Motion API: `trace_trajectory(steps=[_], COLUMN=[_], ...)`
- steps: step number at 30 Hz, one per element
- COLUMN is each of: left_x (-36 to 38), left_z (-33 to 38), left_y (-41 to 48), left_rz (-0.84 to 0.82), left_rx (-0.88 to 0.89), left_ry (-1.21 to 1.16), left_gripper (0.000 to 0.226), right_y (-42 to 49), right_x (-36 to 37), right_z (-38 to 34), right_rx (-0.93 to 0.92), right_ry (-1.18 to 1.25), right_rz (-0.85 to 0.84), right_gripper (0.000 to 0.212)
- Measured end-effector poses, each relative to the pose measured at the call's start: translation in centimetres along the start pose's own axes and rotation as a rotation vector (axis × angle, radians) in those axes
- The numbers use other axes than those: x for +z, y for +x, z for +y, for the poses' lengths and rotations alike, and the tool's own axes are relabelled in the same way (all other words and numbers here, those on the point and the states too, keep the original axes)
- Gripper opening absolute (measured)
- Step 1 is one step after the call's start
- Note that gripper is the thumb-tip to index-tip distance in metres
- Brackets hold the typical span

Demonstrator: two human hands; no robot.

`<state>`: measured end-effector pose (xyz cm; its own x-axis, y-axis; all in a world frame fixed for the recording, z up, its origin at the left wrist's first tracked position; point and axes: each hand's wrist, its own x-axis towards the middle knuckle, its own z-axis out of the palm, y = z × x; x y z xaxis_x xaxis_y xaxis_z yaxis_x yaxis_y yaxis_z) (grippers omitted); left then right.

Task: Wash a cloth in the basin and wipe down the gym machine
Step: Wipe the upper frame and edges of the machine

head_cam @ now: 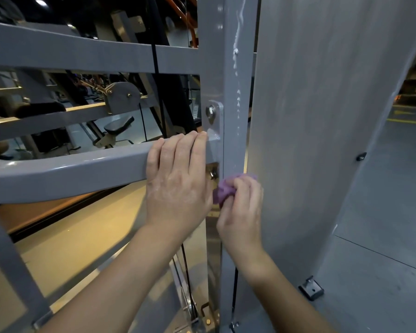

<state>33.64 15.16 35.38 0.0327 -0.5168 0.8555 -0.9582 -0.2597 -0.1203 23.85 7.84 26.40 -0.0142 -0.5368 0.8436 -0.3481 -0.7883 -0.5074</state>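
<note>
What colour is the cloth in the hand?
The cloth is purple, bunched in the right hand against the grey post. The head view shows it.

The upright post [233, 116] is hemmed in by a panel [322, 116] just beside it; open gaps are left between the crossbars [70, 174].
</note>
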Motion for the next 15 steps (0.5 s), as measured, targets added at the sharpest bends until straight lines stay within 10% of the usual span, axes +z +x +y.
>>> trace_trajectory(steps=[15], left_x=[1.3], left_z=[0.8], left_y=[0.4], left_rz=[0.081], left_rx=[-0.047], left_ry=[0.056], left_gripper=[0.058], right_y=[1.7], right_x=[-0.7], right_z=[1.3], right_rx=[-0.174], right_ry=[-0.035], right_rz=[-0.072], right_gripper=[0.023])
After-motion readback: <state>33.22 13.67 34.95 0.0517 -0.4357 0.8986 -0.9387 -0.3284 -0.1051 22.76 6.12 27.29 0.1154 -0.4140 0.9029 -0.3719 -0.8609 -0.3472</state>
